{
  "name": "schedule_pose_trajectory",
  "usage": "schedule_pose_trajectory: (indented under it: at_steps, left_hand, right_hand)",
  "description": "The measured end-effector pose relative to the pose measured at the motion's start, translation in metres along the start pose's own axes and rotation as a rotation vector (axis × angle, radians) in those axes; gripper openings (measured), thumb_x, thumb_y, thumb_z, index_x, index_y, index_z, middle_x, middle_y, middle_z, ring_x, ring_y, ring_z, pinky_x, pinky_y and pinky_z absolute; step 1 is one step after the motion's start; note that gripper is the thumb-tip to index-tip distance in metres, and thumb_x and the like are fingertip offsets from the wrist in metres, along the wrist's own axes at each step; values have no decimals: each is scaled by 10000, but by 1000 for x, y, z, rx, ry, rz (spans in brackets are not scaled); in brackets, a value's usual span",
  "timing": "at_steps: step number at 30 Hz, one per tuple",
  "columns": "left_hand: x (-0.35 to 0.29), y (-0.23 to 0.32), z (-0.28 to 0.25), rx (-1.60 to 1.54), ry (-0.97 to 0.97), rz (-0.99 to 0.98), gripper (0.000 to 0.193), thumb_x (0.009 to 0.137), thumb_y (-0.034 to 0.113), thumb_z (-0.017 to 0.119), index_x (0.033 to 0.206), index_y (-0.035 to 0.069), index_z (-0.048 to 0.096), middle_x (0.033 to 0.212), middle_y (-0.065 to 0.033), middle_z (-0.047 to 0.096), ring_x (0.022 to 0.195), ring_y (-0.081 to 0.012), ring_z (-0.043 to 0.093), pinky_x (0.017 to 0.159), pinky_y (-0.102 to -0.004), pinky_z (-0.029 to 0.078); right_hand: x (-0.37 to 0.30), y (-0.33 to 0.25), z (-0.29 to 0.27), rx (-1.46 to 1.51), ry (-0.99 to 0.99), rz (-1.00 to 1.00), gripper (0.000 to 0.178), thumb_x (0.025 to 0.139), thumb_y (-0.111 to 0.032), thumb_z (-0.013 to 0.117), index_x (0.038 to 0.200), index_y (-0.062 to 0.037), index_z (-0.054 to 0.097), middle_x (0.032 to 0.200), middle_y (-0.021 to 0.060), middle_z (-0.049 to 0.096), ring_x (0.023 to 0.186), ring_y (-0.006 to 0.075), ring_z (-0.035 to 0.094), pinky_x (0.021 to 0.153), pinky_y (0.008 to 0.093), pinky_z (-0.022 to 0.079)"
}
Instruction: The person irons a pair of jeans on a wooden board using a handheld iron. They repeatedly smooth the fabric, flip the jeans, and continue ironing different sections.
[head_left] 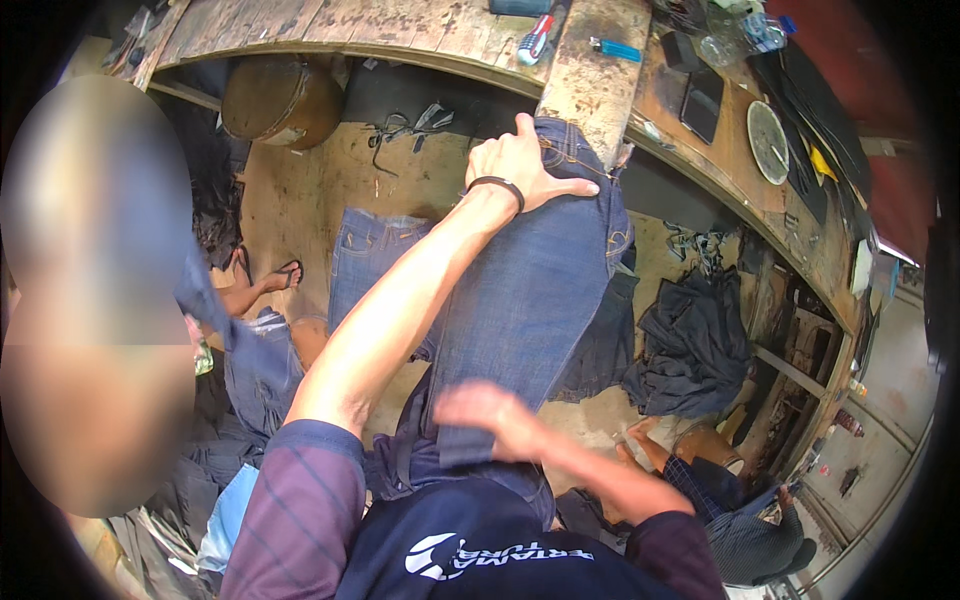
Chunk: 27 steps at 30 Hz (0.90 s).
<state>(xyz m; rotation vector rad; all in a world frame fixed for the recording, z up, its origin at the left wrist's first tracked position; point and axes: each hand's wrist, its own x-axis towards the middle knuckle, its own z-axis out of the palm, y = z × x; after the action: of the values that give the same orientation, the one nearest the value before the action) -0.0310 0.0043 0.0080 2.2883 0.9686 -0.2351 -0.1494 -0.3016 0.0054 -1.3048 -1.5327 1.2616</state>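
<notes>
A pair of dark blue jeans [520, 290] lies stretched from a narrow wooden board toward my body, its waist end at the board. My left hand [515, 170] grips the jeans near the waist, thumb stretched out across the denim and the other fingers over the left edge. Smeared by motion, my right hand [490, 415] is over the lower leg end close to my body. Its fingers are too blurred to read, and whether it touches the cloth I cannot tell.
A wooden workbench [400, 30] curves across the far side, holding a red-handled tool [536, 42], a blue lighter [614, 49], a phone [703, 106] and a round dish [768, 143]. Dark garments [690, 340] lie on the floor. Other people sit at left and lower right.
</notes>
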Motion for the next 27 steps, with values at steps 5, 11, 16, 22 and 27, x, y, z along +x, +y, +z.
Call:
schedule_pose_trajectory:
  at_steps: [5,11,16,22,27]
  left_hand:
    - [0,2,0,35,40,2,1341,605,1010,776,1357,-75,541,1094,-296,792,1063,-441,796,964,-510,628]
    - [2,3,0,36,30,-30,1387,599,1036,744,1399,-78,535,1087,-289,796,1060,-424,800,954,-511,629]
    - [1,4,-2,71,42,-37,1348,580,1022,771,1365,-53,555,1106,-281,799,1100,-417,795,971,-492,631]
    - [3,6,1,62,43,-72,1339,592,1027,756,1370,-44,554,1115,-286,801,1088,-423,796,961,-516,634]
    - [-1,6,3,48,109,-42,1308,595,1031,748,1355,-17,563,1111,-279,802,1094,-430,795,965,-519,632]
  right_hand:
    - [38,10,-53,-254,486,-28,636,770,8,728,1397,-96,749,1453,130,736,1425,344,637,1274,565,414]
    - [-12,-12,-10,108,-27,106,717,685,-19,780,1398,-96,763,1479,120,727,1472,294,616,1284,520,409]
    - [28,16,-76,-348,477,14,638,814,-325,884,1403,-114,760,1516,123,704,1488,325,597,1280,534,415]
    - [-35,-12,5,84,67,130,836,640,131,618,1441,-81,733,1496,138,717,1489,339,597,1311,514,381]
    - [-33,5,-5,-226,388,134,694,763,41,592,1425,-98,750,1506,127,716,1486,337,603,1300,535,393]
